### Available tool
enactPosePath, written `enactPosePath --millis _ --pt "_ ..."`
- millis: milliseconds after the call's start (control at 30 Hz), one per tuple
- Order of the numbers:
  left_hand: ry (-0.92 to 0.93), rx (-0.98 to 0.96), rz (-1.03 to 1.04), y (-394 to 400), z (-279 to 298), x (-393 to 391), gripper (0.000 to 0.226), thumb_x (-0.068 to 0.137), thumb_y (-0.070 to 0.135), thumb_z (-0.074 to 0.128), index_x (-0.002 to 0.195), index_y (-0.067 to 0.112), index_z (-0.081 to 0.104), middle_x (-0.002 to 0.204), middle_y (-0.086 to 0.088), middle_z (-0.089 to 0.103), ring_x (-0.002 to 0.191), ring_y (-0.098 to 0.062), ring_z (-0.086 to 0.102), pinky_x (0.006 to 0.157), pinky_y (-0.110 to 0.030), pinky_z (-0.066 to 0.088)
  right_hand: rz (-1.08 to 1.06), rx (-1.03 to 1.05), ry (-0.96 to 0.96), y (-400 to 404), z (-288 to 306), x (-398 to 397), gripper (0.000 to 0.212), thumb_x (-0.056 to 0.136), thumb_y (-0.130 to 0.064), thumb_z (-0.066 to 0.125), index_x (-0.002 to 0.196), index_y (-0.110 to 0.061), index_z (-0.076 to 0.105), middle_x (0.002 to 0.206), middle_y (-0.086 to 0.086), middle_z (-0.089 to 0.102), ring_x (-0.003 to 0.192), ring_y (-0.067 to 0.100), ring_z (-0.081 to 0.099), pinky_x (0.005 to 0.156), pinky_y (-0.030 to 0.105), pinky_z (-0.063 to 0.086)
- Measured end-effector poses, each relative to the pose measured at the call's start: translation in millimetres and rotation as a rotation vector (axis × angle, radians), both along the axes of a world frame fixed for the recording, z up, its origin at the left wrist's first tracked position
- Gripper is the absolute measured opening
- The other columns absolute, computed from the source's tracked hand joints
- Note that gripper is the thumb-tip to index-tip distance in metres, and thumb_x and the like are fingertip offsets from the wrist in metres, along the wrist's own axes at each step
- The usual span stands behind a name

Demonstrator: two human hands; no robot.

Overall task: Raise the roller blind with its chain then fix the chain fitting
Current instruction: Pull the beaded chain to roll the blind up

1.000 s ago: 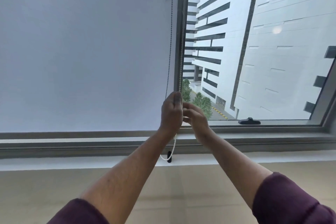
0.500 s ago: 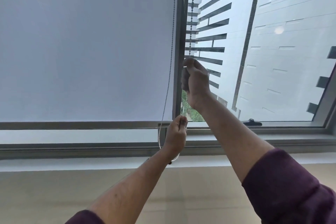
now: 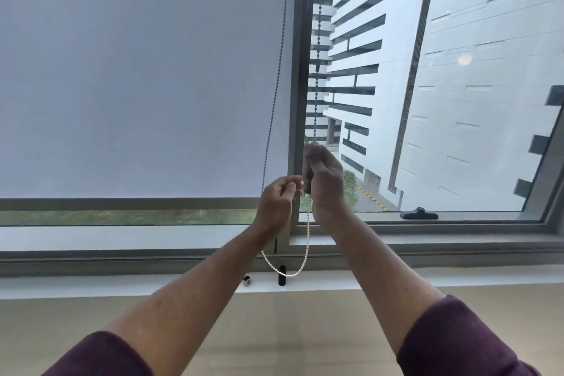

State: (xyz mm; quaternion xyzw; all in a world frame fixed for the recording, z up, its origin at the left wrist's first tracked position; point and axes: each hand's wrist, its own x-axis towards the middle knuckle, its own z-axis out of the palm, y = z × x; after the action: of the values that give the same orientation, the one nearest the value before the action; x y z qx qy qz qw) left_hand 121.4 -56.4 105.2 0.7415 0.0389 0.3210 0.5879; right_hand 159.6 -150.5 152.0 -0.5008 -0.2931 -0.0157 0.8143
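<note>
A pale grey roller blind (image 3: pixel 137 70) covers the left window pane; its bottom bar (image 3: pixel 122 204) hangs a little above the sill, with a strip of green showing below. The bead chain (image 3: pixel 317 70) runs down beside the window frame and loops just above the sill (image 3: pixel 287 273). My right hand (image 3: pixel 325 180) grips the right-hand strand of the chain. My left hand (image 3: pixel 277 201), just to its left and slightly lower, pinches the chain between thumb and fingers. A small black chain fitting (image 3: pixel 282 275) stands on the sill under the loop.
A small silvery piece (image 3: pixel 246 280) lies on the sill (image 3: pixel 122 284) left of the black fitting. A black window handle (image 3: pixel 419 213) sits on the right pane's lower frame. White buildings show through the glass. A beige wall lies below the sill.
My right hand came down from high on the chain to meet my left hand, which rose slightly. The blind's bottom bar has risen, opening a gap above the sill.
</note>
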Motion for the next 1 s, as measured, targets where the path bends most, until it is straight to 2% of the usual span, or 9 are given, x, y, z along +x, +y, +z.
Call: enactPosePath --millis 133,267,400,467,600,767,833,933,1000 --pt "-0.111 -0.115 -0.102 -9.1 52.5 1.7 0.032 0.108 0.025 0.042 0.111 0.009 0.069 0.098 -0.014 0.075 0.092 -0.023 0.071 0.085 -0.037 0.060 0.086 0.055 0.006 1.6 -14.5 -6.3 0.039 0.111 -0.012 0.040 0.075 -0.019 0.054 0.050 -0.015 0.049 0.040 -0.003 0.041 0.041 0.009 0.035" --pt "-0.159 -0.164 -0.209 -27.6 98.0 1.6 0.032 0.109 0.028 0.038 0.107 0.016 0.068 0.092 -0.003 0.076 0.084 -0.019 0.072 0.080 -0.033 0.057 0.031 -0.032 -0.004 4.7 -33.4 -15.2 0.041 0.111 -0.013 0.040 0.072 -0.019 0.052 0.053 0.001 0.036 0.041 0.005 0.028 0.043 0.017 0.025" --pt "-0.231 -0.212 -0.201 -39.6 115.8 3.1 0.039 0.108 0.034 0.037 0.087 0.017 0.065 0.063 0.002 0.056 0.051 -0.013 0.049 0.050 -0.027 0.042 -0.001 -0.075 0.016 0.7 -52.3 -17.9 0.042 0.110 -0.014 0.041 0.072 -0.023 0.056 0.054 0.000 0.034 0.045 0.009 0.024 0.042 0.019 0.021" --pt "-0.241 -0.192 -0.131 -43.7 110.9 4.5 0.050 0.108 0.040 0.037 0.064 0.019 0.049 0.055 -0.004 0.039 0.045 -0.016 0.031 0.046 -0.028 0.024 0.007 -0.101 0.030 -2.7 -60.2 -17.8 0.043 0.110 -0.014 0.041 0.072 -0.025 0.057 0.053 -0.003 0.035 0.046 0.008 0.024 0.043 0.022 0.018" --pt "-0.233 -0.111 -0.097 -49.1 79.2 3.5 0.057 0.109 0.043 0.035 0.058 0.019 0.037 0.051 -0.006 0.032 0.041 -0.015 0.025 0.044 -0.029 0.022 0.105 -0.190 0.048 -13.4 -82.0 -12.0 0.050 0.110 -0.013 0.040 0.068 -0.030 0.062 0.052 -0.007 0.041 0.045 0.008 0.028 0.045 0.025 0.020" --pt "-0.175 -0.119 -0.097 -47.4 43.9 4.0 0.055 0.108 0.044 0.036 0.059 0.019 0.041 0.050 -0.001 0.033 0.040 -0.012 0.027 0.045 -0.029 0.026 0.216 -0.198 0.090 -36.4 -78.7 8.0 0.026 0.095 -0.025 0.050 0.090 -0.018 0.074 0.081 0.007 0.069 0.075 0.023 0.059 0.072 0.035 0.046" --pt "-0.173 -0.128 -0.111 -45.1 31.1 5.6 0.058 0.109 0.041 0.036 0.056 0.021 0.049 0.047 0.004 0.040 0.039 -0.010 0.035 0.046 -0.026 0.033 0.195 -0.180 0.115 -39.9 -64.3 17.5 0.037 0.092 -0.028 0.045 0.110 -0.010 0.073 0.095 0.012 0.070 0.089 0.028 0.062 0.084 0.040 0.049" --pt "-0.185 -0.173 -0.142 -45.3 14.8 8.9 0.057 0.110 0.034 0.036 0.063 0.029 0.068 0.045 0.013 0.053 0.039 0.001 0.046 0.042 -0.016 0.038 0.201 -0.105 0.091 -40.4 -29.8 22.4 0.036 0.097 -0.031 0.046 0.113 -0.016 0.074 0.098 0.009 0.077 0.091 0.024 0.070 0.081 0.034 0.056" --pt "-0.171 -0.176 -0.108 -46.2 6.8 12.0 0.052 0.109 0.036 0.039 0.065 0.022 0.061 0.048 0.011 0.048 0.040 -0.006 0.038 0.043 -0.023 0.031 0.220 -0.058 0.065 -38.7 -1.3 19.9 0.032 0.104 -0.026 0.046 0.114 -0.011 0.072 0.100 0.010 0.078 0.094 0.026 0.072 0.080 0.034 0.058"
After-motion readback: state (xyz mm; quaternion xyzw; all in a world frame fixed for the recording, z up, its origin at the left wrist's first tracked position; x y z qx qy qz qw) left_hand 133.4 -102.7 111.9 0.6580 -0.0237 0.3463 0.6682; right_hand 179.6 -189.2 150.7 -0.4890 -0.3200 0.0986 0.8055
